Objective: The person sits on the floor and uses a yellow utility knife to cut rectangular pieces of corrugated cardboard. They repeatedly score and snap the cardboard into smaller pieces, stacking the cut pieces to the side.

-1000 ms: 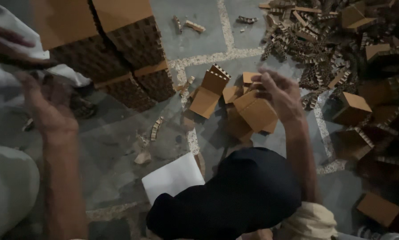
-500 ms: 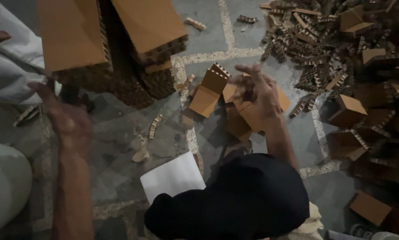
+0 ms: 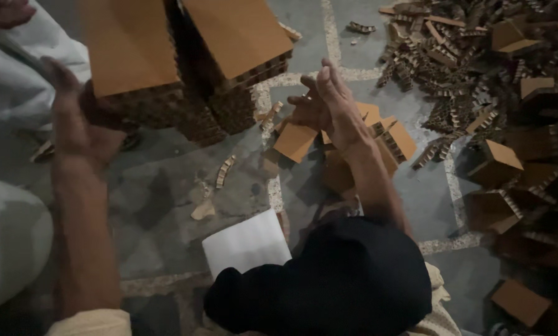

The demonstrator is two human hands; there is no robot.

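Observation:
My left hand (image 3: 73,121) is raised at the left, its palm and fingers pressed around the lower edge of a tall brown honeycomb cardboard block (image 3: 126,50). A second block of the same kind (image 3: 238,31) stands right beside it. My right hand (image 3: 328,102) hovers in the middle with its fingers stretched apart and nothing in them. It hangs just above a small heap of flat brown cardboard pieces (image 3: 294,142) on the grey floor.
A big pile of cardboard offcuts and small boxes (image 3: 478,81) fills the right side. A white sheet (image 3: 248,242) lies near a dark rounded shape (image 3: 347,280) at the bottom. Another person's hand (image 3: 5,11) and white cloth (image 3: 18,81) are at the top left.
My left hand has risen and closed in on the cardboard block. My right hand has lifted off the heap of flat pieces and spread its fingers. The view has moved closer.

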